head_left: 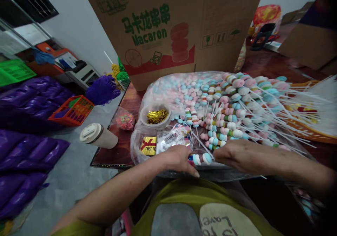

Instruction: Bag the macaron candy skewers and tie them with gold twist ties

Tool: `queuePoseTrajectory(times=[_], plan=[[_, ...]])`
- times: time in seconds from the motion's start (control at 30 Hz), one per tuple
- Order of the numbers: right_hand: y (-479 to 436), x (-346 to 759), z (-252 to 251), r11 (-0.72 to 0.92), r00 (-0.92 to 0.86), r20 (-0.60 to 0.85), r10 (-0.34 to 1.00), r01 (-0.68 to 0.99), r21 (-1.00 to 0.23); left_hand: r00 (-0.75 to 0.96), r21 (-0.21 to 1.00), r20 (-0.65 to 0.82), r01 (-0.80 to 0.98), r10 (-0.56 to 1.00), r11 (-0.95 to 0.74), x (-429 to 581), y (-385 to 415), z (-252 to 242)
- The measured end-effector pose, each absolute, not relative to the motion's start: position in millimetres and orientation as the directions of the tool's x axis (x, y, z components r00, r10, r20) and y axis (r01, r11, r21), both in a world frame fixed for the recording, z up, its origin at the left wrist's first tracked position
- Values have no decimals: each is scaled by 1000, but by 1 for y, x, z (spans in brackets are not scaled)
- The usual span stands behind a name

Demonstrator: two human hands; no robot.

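A marshmallow skewer in blue and white lies crosswise between my hands, at the front edge of the table. My right hand is closed on its stick side, and a thin white stick end pokes out below that hand. My left hand curls round the other end, where a dark, colourful edge, apparently of a printed plastic bag, shows at the fingers. Just beyond the left hand lie silvery printed bags. Many more marshmallow skewers are heaped behind my right hand, sticks pointing right.
Gold twist ties fill a white bowl; a yellow twist-tie packet lies before it. Loose marshmallows lie in clear plastic. A tall carton stands behind, a lidded cup at the left table edge, an orange basket right.
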State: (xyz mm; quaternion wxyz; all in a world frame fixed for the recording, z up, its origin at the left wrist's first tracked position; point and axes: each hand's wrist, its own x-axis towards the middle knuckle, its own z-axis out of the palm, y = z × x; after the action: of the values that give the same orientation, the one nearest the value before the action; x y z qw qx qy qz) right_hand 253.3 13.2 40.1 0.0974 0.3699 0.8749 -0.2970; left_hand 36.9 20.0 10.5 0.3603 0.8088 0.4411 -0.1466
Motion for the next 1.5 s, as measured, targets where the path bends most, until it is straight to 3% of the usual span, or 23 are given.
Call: queuePoseTrajectory(times=[0.1, 0.17, 0.23, 0.3, 0.37, 0.47, 0.67, 0.83, 1.0, 1.07, 1.13, 1.23, 1.33, 1.4, 1.5], plan=[[28, 259, 39, 338, -734, -463, 496, 655, -676, 470, 194, -446, 882, 762, -430, 46, 8, 11], [34, 260, 38, 224, -739, -505, 447, 638, -736, 469, 120, -358, 880, 807, -459, 49, 1, 8], [34, 259, 39, 231, -730, -520, 443, 654, -720, 485, 100, -305, 872, 819, -479, 51, -2, 4], [27, 254, 41, 372, -709, -496, 501, 694, -617, 462, 105, -320, 885, 827, -454, 51, -2, 1], [16, 247, 43, 537, -678, -444, 586, 735, -414, 427, 137, -367, 904, 827, -405, 50, 2, -1], [3, 236, 44, 652, -660, -372, 653, 739, -167, 438, 240, -410, 898, 800, -368, 50, 6, -2], [9, 230, 29, 779, -752, -320, 576, 624, -63, 612, 547, -458, 766, 645, -338, 56, 8, 4], [12, 248, 10, 860, -858, -83, 506, 510, -33, 720, 826, -456, 561, 523, -52, 30, 31, 7], [8, 267, 0, 895, -891, 96, 444, 446, -8, 728, 738, -663, 596, 175, 317, -5, 36, 0], [6, 270, 0, 901, -897, 110, 427, 433, 35, 764, 732, -632, 531, 133, 427, -6, 27, -3], [5, 271, 2, 897, -898, 105, 428, 436, 72, 773, 739, -608, 465, 184, 488, -2, 17, -4], [4, 272, 9, 895, -897, 75, 435, 440, 72, 704, 771, -630, 515, 328, 374, 5, 10, 1], [2, 272, 17, 898, -897, 53, 439, 440, 17, 626, 733, -538, 678, 564, -53, 10, 8, 7], [0, 271, 21, 885, -885, 22, 465, 464, -36, 564, 527, -385, 784, 730, -329, 11, 7, 7], [-4, 269, 28, 804, -816, -73, 574, 578, -139, 484, 218, -195, 869, 853, -443, 11, 4, 2]])
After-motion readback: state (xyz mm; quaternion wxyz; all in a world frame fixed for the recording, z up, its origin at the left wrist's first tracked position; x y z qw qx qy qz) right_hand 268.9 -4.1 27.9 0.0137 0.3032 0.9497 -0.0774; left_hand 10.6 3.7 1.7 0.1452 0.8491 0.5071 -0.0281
